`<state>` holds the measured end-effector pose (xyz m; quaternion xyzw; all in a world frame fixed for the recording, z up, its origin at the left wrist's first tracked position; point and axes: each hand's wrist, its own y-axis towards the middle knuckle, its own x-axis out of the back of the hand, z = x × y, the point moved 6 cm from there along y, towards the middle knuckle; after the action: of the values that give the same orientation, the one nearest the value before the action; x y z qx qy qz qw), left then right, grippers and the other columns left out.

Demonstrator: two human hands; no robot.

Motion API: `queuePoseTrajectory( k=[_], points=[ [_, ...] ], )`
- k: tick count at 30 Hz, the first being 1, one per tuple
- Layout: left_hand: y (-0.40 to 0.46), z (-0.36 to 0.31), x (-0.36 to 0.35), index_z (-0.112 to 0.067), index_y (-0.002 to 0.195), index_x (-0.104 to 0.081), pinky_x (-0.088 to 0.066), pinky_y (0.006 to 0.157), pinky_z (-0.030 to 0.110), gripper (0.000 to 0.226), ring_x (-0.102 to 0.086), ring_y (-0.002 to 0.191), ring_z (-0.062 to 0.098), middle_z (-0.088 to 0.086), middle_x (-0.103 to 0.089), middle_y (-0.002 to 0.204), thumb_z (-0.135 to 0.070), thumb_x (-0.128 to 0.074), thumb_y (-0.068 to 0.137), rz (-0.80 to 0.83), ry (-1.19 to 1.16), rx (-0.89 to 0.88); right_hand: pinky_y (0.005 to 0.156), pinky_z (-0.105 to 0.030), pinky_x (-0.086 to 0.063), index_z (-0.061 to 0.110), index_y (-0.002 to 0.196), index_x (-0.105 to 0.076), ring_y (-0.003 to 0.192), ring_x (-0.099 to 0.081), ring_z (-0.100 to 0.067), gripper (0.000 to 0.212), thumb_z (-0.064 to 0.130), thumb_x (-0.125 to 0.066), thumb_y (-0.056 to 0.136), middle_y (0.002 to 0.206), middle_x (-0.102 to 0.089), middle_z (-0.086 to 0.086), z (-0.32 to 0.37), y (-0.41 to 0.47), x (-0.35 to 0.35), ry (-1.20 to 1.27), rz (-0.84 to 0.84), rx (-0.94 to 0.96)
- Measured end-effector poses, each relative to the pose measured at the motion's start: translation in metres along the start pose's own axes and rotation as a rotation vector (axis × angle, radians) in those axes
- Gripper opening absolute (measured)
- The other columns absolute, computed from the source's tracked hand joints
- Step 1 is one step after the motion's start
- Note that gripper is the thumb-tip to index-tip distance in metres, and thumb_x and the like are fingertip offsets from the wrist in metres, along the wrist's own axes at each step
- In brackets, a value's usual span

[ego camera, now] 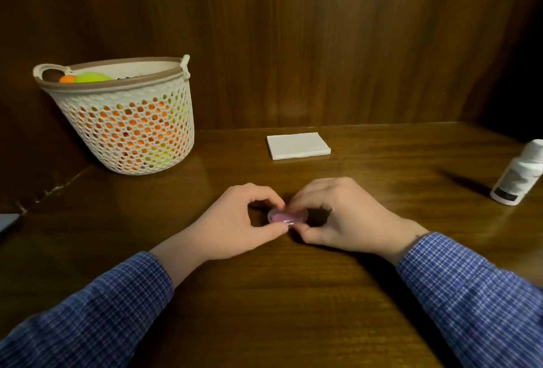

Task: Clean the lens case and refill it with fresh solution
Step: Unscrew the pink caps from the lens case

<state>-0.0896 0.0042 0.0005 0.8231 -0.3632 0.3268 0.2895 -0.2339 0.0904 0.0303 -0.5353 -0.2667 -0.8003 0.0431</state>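
Resting on the wooden tabletop (293, 294), a small pink translucent lens case (286, 216) is pinched between left hand (235, 220) and right hand (343, 217); the white bottle's (518, 175) label is unreadable.

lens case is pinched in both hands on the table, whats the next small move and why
Probably open the case: the left hand and right hand each pinch one end of it on the table, and it looks closed. It has to be open before it can be wiped with the tissue or refilled from the bottle, and both lie untouched.
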Motion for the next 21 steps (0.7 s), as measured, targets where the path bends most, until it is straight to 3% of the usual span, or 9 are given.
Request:
queuePoseTrajectory(
  k=[5, 10, 21],
  points=[
    [0.001, -0.003, 0.002, -0.039, 0.108, -0.074, -0.05, 0.089, 0.01, 0.022, -0.066, 0.106, -0.005, -0.027, -0.072, 0.106, -0.034, -0.077, 0.087, -0.028, -0.094, -0.025, 0.079, -0.025, -0.061, 0.021, 0.113, -0.079, 0.089, -0.072, -0.004, 0.025, 0.031, -0.07, 0.091, 0.104, -0.079, 0.007, 0.006, 0.0, 0.004, 0.006, -0.033, -0.022],
    [0.001, -0.005, 0.003, -0.027, 0.108, -0.077, -0.052, 0.09, 0.013, 0.021, -0.069, 0.102, 0.0, -0.019, -0.075, 0.102, -0.025, -0.079, 0.087, -0.034, -0.152, -0.037, 0.077, -0.029, -0.061, 0.022, 0.112, -0.08, 0.086, -0.072, -0.007, 0.024, 0.03, -0.069, 0.092, 0.101, -0.079, 0.007, 0.013, 0.002, 0.001, -0.09, -0.042, -0.014],
    [0.002, -0.003, 0.004, -0.034, 0.103, -0.076, -0.049, 0.086, 0.007, 0.021, -0.068, 0.101, -0.002, -0.022, -0.074, 0.102, -0.023, -0.08, 0.085, -0.013, -0.158, -0.02, 0.066, -0.033, -0.058, 0.02, 0.102, -0.081, 0.075, -0.071, -0.012, 0.023, 0.033, -0.065, 0.093, 0.09, -0.078, 0.004, 0.025, 0.002, -0.003, -0.215, -0.064, -0.006]
  ],
)
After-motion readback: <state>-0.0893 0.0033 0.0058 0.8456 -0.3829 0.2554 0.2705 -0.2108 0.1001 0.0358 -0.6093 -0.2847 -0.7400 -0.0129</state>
